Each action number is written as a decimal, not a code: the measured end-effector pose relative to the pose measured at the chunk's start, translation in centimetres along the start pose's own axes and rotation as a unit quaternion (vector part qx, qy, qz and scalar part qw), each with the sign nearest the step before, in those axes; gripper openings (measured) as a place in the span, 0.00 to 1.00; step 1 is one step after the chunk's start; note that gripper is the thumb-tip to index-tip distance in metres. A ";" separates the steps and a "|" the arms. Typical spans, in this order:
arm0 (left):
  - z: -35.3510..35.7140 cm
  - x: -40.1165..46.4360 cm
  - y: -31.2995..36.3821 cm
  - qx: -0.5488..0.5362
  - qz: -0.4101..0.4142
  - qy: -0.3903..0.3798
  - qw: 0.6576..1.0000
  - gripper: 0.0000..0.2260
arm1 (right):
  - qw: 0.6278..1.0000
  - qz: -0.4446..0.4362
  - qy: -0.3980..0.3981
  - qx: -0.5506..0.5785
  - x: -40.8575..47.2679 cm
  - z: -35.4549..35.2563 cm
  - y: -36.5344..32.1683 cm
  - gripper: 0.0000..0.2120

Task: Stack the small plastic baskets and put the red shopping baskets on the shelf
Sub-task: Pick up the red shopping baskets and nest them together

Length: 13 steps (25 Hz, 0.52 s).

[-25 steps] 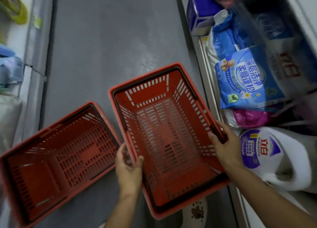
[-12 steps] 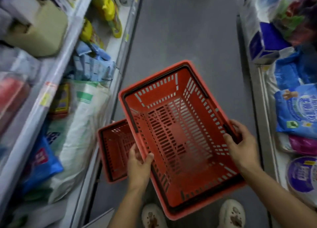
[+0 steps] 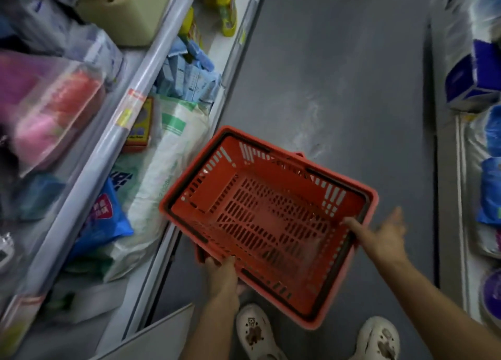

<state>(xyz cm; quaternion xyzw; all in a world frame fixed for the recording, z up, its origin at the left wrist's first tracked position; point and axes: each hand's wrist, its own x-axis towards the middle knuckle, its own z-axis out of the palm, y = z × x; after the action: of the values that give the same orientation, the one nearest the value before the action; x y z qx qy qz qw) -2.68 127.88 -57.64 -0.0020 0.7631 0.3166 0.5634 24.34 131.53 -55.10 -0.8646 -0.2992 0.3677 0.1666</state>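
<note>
Aisle floor (image 3: 339,69), grey, runs near to far between two racks. Left shelf (image 3: 151,69) is crowded with bags and packets at every level visible; right rack only partly in view, stocked with blue and white packs.

Upper red basket (image 3: 260,218) sits mid-aisle, near the left shelf's foot, turned askew. A second red rim shows under it at the far corner and the near-left corner, so I judge it is going down into the lower red basket (image 3: 299,155) on the floor. Whether it is fully seated cannot be told; the picture is smeared by motion.

White clogs (image 3: 254,332) stand just near of the baskets.

Left hand (image 3: 219,273) is at the near-left rim, fingers curled over the edge and gripping it. Right hand (image 3: 385,235) is at the right rim with fingers spread open, touching or just off the edge; no grip there.

Judgement on the step: nesting two tapered baskets.
- Square the upper rim to the lower one before pressing; the askew corners suggest it may bind.
- The black handles lie along the rim; they want to be flat, not trapped between the walls.
- Press evenly at both ends, not on the left side alone, or the pair will tip.
- Lift the nested pair by both rims for the shelf; free space there looks scarce.
</note>
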 end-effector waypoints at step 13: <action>-9.7 8.5 6.8 0.187 0.186 0.088 0.961 0.27 | 0.987 -0.011 -0.097 0.124 -1.0 1.5 -1.9 0.29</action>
<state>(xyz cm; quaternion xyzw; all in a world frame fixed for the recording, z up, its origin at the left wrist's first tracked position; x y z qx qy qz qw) -16.60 131.63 -60.10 0.2177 0.8422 0.2658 0.4155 21.94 132.48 -54.56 -0.7940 -0.2755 0.4825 0.2468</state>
